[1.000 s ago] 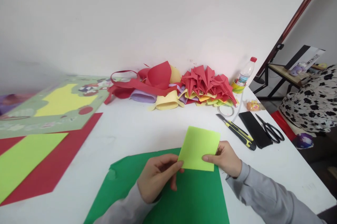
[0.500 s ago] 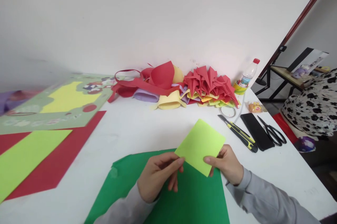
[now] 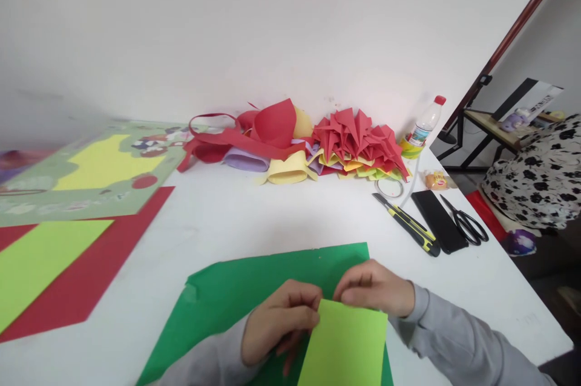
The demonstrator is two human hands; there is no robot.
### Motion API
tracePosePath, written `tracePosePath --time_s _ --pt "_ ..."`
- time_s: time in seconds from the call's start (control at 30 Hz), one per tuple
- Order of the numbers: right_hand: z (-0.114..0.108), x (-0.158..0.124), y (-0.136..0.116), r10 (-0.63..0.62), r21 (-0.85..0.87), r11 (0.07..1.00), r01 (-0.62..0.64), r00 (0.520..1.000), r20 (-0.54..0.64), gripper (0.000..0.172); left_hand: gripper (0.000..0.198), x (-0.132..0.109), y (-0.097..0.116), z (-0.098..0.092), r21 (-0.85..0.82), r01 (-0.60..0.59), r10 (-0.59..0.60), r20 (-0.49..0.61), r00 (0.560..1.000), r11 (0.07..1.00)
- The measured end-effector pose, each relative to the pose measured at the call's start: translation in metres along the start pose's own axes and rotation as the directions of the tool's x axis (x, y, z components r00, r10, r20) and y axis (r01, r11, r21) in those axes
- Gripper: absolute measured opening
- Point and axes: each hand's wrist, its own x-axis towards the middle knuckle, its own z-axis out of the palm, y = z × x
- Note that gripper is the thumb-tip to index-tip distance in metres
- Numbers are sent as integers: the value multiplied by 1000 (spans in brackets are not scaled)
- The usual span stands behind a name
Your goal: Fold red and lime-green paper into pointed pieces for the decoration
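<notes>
A lime-green sheet of paper [image 3: 347, 346] is held low over a green sheet [image 3: 227, 292], its lower end cut off by the bottom of the view. My left hand [image 3: 284, 322] pinches the paper at its upper left corner, thumb in front. At the paper's top edge, my right hand [image 3: 376, 289] has its fingers curled closed, with the fingertips partly hidden behind that edge.
A utility knife [image 3: 408, 225], a black case [image 3: 440, 222], scissors [image 3: 467, 222] and a tape roll [image 3: 389, 188] lie at right. Folded red paper pieces [image 3: 358, 138] and a bottle [image 3: 422, 129] stand by the wall. Red sheets [image 3: 104, 265] lie at left.
The lime-green paper has turned and come down toward me. My right hand has shifted from its lower right side to the top edge. My left hand keeps its pinch on a corner.
</notes>
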Motion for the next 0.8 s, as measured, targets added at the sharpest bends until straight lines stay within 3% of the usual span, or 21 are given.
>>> tracePosePath --time_s 0.13,0.23,0.33,0.43,0.6,0.8 --pt "14 -4 4 12 -223 975 -11 1000 5 51 30 -4 5 10 172 -60 74 -77 994 983" --pt "17 -4 6 -25 -270 963 19 1000 -18 50 41 -7 7 16 262 -147 191 -149 970 954" --pt "16 -4 5 -41 -298 954 39 999 1 46 41 -9 6 19 349 -163 223 -140 965 923" --pt "14 -3 4 -6 -289 957 13 1000 26 42 41 -9 3 19 428 -201 279 -127 952 881" --pt "15 -1 9 -15 -201 980 11 1000 -16 40 40 -7 0 18 373 -160 218 -117 969 914" --pt "15 -3 8 -1 -159 987 0 1000 -6 34 38 -8 4 21 512 -241 341 -109 934 824"
